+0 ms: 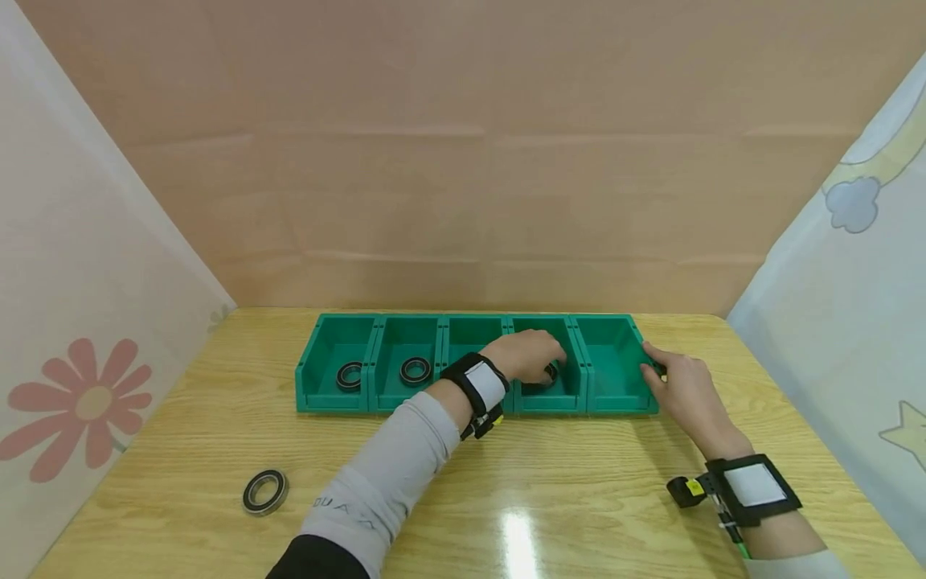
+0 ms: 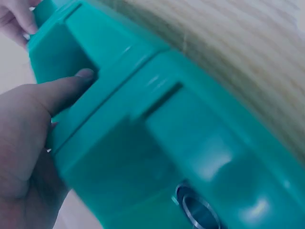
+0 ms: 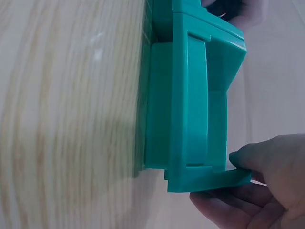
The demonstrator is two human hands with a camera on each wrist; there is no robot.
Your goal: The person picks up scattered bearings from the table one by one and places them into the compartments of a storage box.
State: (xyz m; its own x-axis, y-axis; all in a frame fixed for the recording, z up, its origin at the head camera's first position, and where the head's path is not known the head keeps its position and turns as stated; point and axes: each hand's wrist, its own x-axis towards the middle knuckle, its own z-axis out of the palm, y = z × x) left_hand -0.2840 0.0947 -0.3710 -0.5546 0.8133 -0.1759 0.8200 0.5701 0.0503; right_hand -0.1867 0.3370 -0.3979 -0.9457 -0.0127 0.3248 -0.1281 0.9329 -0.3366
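Note:
A row of joined green bins (image 1: 333,402) stands on the table. My left hand (image 1: 522,355) reaches into the second bin from the right and pinches a dark ball bearing (image 1: 552,371), mostly hidden by the fingers. My right hand (image 1: 687,394) grips the outer side wall of the rightmost bin (image 3: 209,179), thumb inside and fingers outside. One bearing (image 1: 349,375) lies in the leftmost bin, and another bearing (image 1: 415,371) in the bin beside it. The left wrist view shows a bearing (image 2: 200,210) inside a bin. My left forearm and hand partly cover the middle bin.
A loose bearing (image 1: 264,492) lies flat on the wooden table (image 1: 579,490), at the front left. Behind the bins rises a brown backdrop (image 1: 463,201). Patterned white cloths (image 1: 166,265) flank the table on both sides.

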